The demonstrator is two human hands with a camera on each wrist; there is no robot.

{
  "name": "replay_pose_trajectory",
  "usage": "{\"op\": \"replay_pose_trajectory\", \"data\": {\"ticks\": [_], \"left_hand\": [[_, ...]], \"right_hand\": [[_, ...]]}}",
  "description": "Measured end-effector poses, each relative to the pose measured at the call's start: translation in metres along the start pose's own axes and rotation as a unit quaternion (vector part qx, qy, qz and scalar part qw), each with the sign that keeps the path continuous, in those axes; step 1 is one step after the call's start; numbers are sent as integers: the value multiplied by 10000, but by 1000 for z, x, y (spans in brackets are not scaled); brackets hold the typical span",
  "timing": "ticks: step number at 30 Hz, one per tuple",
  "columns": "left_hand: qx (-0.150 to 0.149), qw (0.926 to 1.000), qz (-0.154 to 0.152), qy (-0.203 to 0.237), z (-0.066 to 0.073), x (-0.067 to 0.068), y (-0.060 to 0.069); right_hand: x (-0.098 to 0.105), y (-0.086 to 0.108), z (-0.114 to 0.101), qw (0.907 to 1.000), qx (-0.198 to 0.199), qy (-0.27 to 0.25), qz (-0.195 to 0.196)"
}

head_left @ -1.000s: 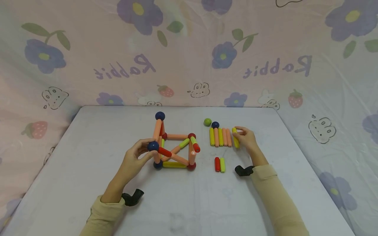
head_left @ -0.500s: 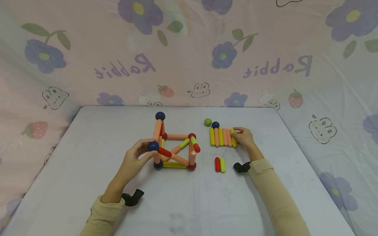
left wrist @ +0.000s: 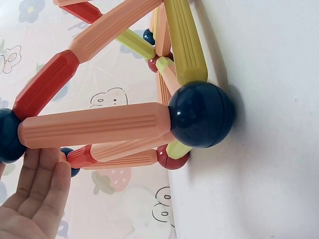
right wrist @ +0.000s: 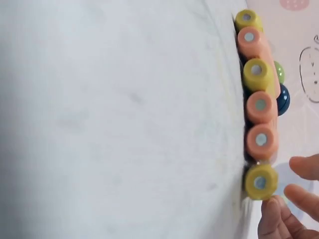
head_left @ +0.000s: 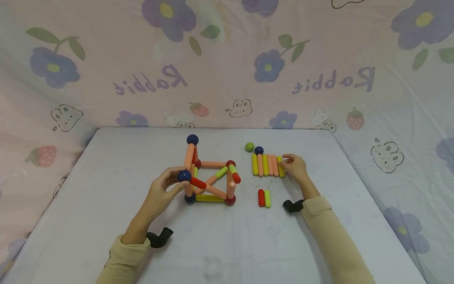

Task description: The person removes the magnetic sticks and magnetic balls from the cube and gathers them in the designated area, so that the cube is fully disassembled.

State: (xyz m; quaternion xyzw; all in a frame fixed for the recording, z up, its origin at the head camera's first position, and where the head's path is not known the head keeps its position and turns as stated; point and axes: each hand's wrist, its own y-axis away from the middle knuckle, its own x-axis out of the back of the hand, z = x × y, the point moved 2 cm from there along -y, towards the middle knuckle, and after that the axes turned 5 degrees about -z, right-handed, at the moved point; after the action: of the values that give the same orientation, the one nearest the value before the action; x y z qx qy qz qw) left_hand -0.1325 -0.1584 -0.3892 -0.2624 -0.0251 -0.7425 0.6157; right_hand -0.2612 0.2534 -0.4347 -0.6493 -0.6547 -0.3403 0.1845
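Observation:
My left hand (head_left: 164, 190) holds the dark blue ball (head_left: 184, 176) at the upper near-left corner of a magnetic stick-and-ball frame (head_left: 209, 198). In the left wrist view, fingers (left wrist: 50, 184) reach behind a peach stick (left wrist: 94, 124), which joins that ball to a lower blue ball (left wrist: 202, 114). At the right, my right hand (head_left: 295, 167) is at the yellow stick (head_left: 281, 166) ending a row of peach and yellow sticks. The right wrist view shows its fingers spread, one digit (right wrist: 270, 216) at the yellow stick's side and two fingertips apart from it.
Behind the row lie a green ball (head_left: 250, 146) and a dark blue ball (head_left: 259, 150). Nearer me, a short red stick (head_left: 261, 198) and a yellow-green stick (head_left: 267, 198) lie side by side. A printed curtain (head_left: 220, 86) rises behind the white table (head_left: 234, 244).
My right hand has moved the yellow stick leftward against the row's end, then its fingers have loosened and shifted slightly right. The left hand and the frame have stayed put.

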Motion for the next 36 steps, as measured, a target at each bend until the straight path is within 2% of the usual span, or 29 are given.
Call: {"op": "replay_pose_trajectory", "data": {"ticks": [6, 17, 20, 24, 30, 36], "left_hand": [[32, 10000, 2, -4, 0, 0, 0], [96, 10000, -25, -2, 0, 1, -1], [79, 10000, -23, -3, -1, 0, -1], [22, 10000, -5, 32, -1, 0, 0], [34, 10000, -13, 26, -1, 0, 0], [67, 10000, -21, -2, -1, 1, 0]], "right_hand": [[-4, 18, -8, 9966, 784, 141, 222], [-29, 64, -36, 9774, 2111, -97, 33], [-39, 76, -42, 9732, 2281, -243, -171], [-55, 91, -50, 9663, 2463, -354, -655], [-76, 113, -65, 9414, 3043, -513, -1364], [-94, 121, -74, 9290, 3334, -509, -1522]]}}
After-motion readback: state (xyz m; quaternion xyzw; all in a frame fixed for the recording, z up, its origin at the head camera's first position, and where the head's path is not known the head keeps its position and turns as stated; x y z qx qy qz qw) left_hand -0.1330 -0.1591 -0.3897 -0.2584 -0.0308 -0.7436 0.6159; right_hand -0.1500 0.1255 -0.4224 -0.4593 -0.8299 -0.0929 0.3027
